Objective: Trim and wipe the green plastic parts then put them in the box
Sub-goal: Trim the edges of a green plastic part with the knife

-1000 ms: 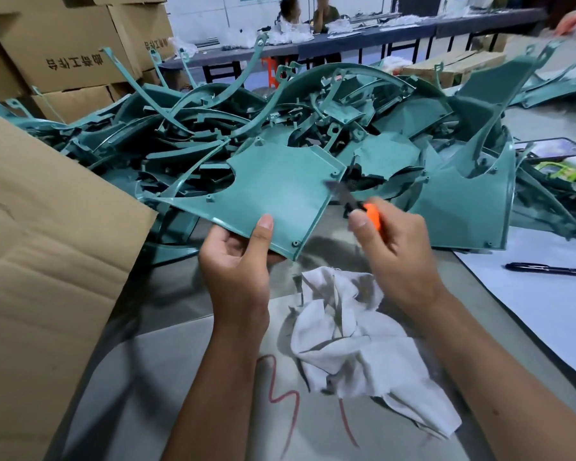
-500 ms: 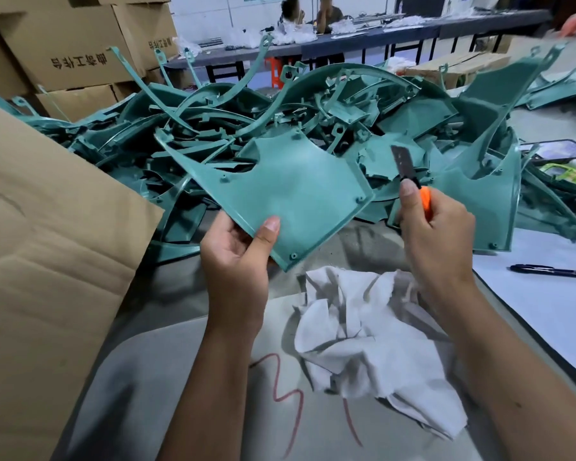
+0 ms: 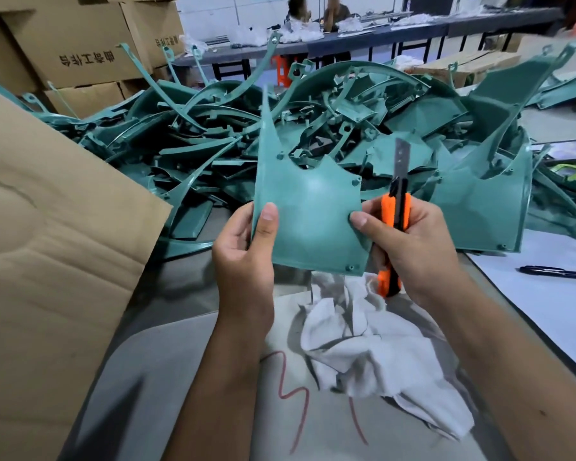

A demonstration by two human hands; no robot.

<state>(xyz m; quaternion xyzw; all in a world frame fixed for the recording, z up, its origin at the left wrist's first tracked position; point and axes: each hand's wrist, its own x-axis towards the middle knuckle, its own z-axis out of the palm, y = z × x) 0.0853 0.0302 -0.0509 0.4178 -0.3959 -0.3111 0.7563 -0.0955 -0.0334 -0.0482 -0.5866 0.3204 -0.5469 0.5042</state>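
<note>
Left hand [image 3: 243, 247] pinches green part [image 3: 308, 214] upright; right hand [image 3: 413, 241] grips knife [image 3: 396, 224], thumb on part's edge.

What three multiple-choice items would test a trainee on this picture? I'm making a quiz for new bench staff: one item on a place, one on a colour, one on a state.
1. Where does the white rag lie?
A. On the table, below the held green part
B. On top of the pile of green parts
C. Inside a cardboard box

2. What colour is the body of the utility knife?
A. Yellow
B. Orange and black
C. Blue

3. How is the knife blade?
A. Retracted
B. Snapped off on the table
C. Extended, pointing up

Answers:
1 A: the rag sits crumpled on the table under both hands.
2 B: orange shows above and below the right hand, with a black slider.
3 C: the grey blade stands above the right hand, while the left hand holds the part's other edge.
</note>
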